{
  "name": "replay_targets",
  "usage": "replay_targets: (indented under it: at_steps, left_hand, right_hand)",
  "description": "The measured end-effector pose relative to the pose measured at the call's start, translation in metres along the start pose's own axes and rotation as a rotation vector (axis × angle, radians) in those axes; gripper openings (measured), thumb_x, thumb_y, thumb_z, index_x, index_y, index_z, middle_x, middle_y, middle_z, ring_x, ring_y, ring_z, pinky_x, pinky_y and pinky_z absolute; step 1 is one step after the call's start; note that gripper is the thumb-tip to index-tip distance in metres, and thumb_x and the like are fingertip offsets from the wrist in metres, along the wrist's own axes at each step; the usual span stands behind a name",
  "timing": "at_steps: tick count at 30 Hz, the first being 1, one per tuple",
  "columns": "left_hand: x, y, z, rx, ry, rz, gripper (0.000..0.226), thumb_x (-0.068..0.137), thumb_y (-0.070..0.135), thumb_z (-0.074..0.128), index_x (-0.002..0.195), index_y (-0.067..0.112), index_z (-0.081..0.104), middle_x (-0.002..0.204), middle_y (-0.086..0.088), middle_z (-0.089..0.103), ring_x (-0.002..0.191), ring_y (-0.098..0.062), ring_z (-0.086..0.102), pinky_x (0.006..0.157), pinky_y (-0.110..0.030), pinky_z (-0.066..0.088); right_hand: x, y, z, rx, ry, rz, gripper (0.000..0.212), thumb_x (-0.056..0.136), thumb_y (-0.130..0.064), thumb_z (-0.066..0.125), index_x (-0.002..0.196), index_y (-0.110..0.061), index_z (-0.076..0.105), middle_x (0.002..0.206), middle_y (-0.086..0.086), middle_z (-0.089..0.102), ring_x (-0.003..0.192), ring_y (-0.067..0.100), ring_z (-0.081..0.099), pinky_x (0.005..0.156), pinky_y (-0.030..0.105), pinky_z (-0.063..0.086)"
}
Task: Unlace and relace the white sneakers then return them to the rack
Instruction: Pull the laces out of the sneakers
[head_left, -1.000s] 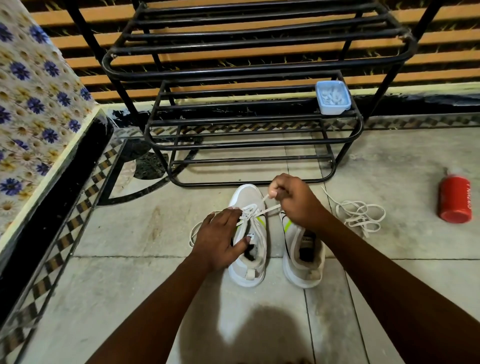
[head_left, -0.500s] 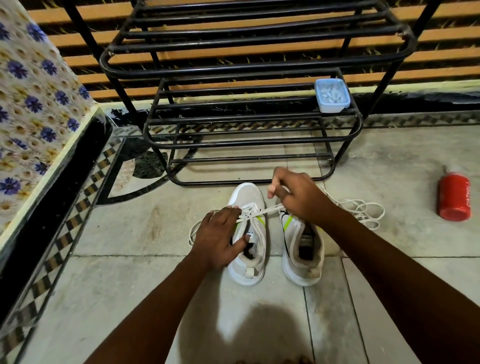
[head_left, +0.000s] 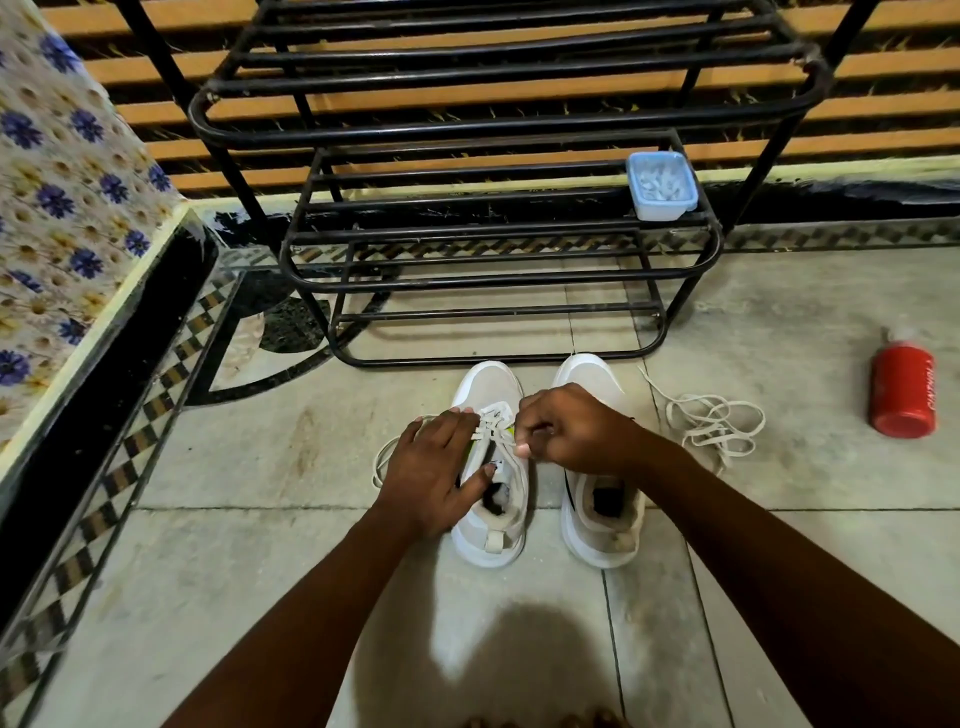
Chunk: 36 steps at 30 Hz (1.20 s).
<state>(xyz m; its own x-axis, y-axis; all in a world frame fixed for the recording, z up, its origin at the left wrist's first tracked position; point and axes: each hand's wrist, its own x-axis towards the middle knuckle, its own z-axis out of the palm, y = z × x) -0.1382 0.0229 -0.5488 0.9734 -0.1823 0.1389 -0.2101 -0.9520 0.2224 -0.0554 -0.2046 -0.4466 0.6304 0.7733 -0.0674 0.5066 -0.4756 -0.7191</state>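
Two white sneakers stand side by side on the floor, toes toward the black metal rack (head_left: 498, 291). The left sneaker (head_left: 491, 525) has a lace partly threaded through its eyelets. My left hand (head_left: 434, 467) rests on this shoe's left side, thumb at the tongue, holding it steady. My right hand (head_left: 571, 428) is closed, pinching the lace (head_left: 496, 434) just right of the eyelets. The right sneaker (head_left: 597, 519) has no lace; its middle is hidden under my right hand. A loose white lace (head_left: 714, 423) lies in a tangle on the floor to its right.
A red bottle (head_left: 904, 389) lies on the floor at the far right. A small blue tub (head_left: 660, 187) sits on the rack's middle shelf, right end. A flower-patterned wall with a black base (head_left: 78, 291) runs along the left.
My right hand has come down and left, from above the right sneaker's toe to close beside the left sneaker's eyelets. The left hand stays on the shoe.
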Motion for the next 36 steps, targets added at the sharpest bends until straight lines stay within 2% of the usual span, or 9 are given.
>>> replay_targets:
  at_steps: [6, 13, 16, 20, 23, 27, 31, 34, 36]
  left_hand:
    - [0.001, -0.002, 0.001, 0.002, -0.036, 0.004, 0.073, 0.101, 0.064, 0.032, 0.154, 0.015, 0.043, 0.156, -0.005, 0.047, 0.147, -0.023, 0.04, 0.116, -0.048, 0.034]
    - [0.0, 0.001, -0.001, -0.052, -0.037, -0.015, 0.075, 0.102, 0.065, 0.024, 0.153, 0.014, 0.044, 0.157, -0.006, 0.048, 0.147, -0.023, 0.041, 0.117, -0.048, 0.035]
    - [-0.001, 0.004, -0.002, -0.091, -0.012, -0.041, 0.076, 0.105, 0.063, 0.016, 0.152, 0.013, 0.048, 0.156, -0.007, 0.05, 0.147, -0.023, 0.043, 0.119, -0.048, 0.034]
    - [-0.003, 0.007, -0.002, -0.12, 0.029, -0.048, 0.076, 0.106, 0.061, 0.013, 0.15, 0.013, 0.051, 0.155, -0.006, 0.052, 0.147, -0.021, 0.042, 0.118, -0.049, 0.035]
    - [-0.004, 0.006, 0.0, -0.117, 0.033, -0.05, 0.072, 0.106, 0.06, 0.017, 0.15, 0.013, 0.051, 0.156, -0.006, 0.051, 0.149, -0.02, 0.04, 0.117, -0.049, 0.037]
    - [-0.003, 0.007, 0.0, -0.111, -0.008, -0.064, 0.076, 0.103, 0.067, 0.025, 0.153, 0.014, 0.045, 0.159, -0.005, 0.046, 0.152, -0.02, 0.035, 0.119, -0.047, 0.034]
    - [0.002, 0.01, -0.01, -0.247, -0.134, -0.154, 0.088, 0.087, 0.074, 0.043, 0.156, 0.02, 0.039, 0.161, -0.002, 0.043, 0.151, -0.02, 0.034, 0.121, -0.044, 0.031]
    - [0.007, 0.017, -0.023, -0.357, -0.103, -0.219, 0.077, 0.08, 0.061, 0.058, 0.147, 0.024, 0.047, 0.148, 0.003, 0.052, 0.133, -0.021, 0.052, 0.107, -0.04, 0.045]
    - [0.013, 0.024, -0.031, -0.315, -0.065, -0.167, 0.059, 0.079, 0.045, 0.06, 0.134, 0.025, 0.054, 0.135, 0.005, 0.052, 0.12, -0.023, 0.058, 0.091, -0.041, 0.053]
  right_hand:
    - [-0.011, -0.015, -0.021, 0.413, 0.158, -0.068, 0.017, 0.074, -0.005, 0.072, 0.061, -0.012, 0.064, 0.061, -0.006, 0.057, 0.061, 0.007, 0.051, 0.063, 0.022, 0.041]
    - [-0.022, -0.016, -0.017, 0.559, 0.199, -0.066, 0.012, 0.069, -0.004, 0.068, 0.061, -0.003, 0.059, 0.059, -0.012, 0.051, 0.06, 0.003, 0.044, 0.063, 0.018, 0.035]
    - [-0.026, -0.016, -0.01, 0.651, 0.193, -0.013, 0.023, 0.073, -0.005, 0.066, 0.058, -0.002, 0.049, 0.06, -0.006, 0.042, 0.057, 0.005, 0.038, 0.059, 0.02, 0.032]
    - [-0.031, -0.028, -0.006, 0.715, 0.227, 0.004, 0.04, 0.074, -0.003, 0.065, 0.053, -0.018, 0.035, 0.059, 0.004, 0.027, 0.054, 0.012, 0.027, 0.055, 0.025, 0.026]
    - [-0.036, -0.034, -0.017, 0.785, 0.393, -0.003, 0.04, 0.07, 0.002, 0.062, 0.051, -0.013, 0.03, 0.056, 0.013, 0.02, 0.055, 0.026, 0.018, 0.055, 0.035, 0.019]
    - [-0.026, -0.014, -0.018, 0.51, 0.555, 0.158, 0.036, 0.076, -0.013, 0.067, 0.053, -0.005, 0.041, 0.053, 0.022, 0.038, 0.05, 0.023, 0.037, 0.055, 0.037, 0.033]
    - [-0.007, 0.006, -0.003, 0.074, 0.628, 0.282, 0.034, 0.084, -0.029, 0.076, 0.061, -0.013, 0.058, 0.055, 0.001, 0.056, 0.059, 0.019, 0.056, 0.063, 0.033, 0.045]
    - [0.004, 0.009, 0.003, -0.09, 0.626, 0.383, 0.023, 0.085, -0.034, 0.072, 0.072, -0.02, 0.059, 0.068, -0.007, 0.059, 0.082, 0.025, 0.061, 0.076, 0.036, 0.047]
    - [0.007, 0.002, 0.007, -0.251, 0.578, 0.425, 0.012, 0.086, -0.033, 0.069, 0.094, -0.025, 0.065, 0.094, -0.004, 0.062, 0.103, 0.026, 0.057, 0.085, 0.039, 0.039]
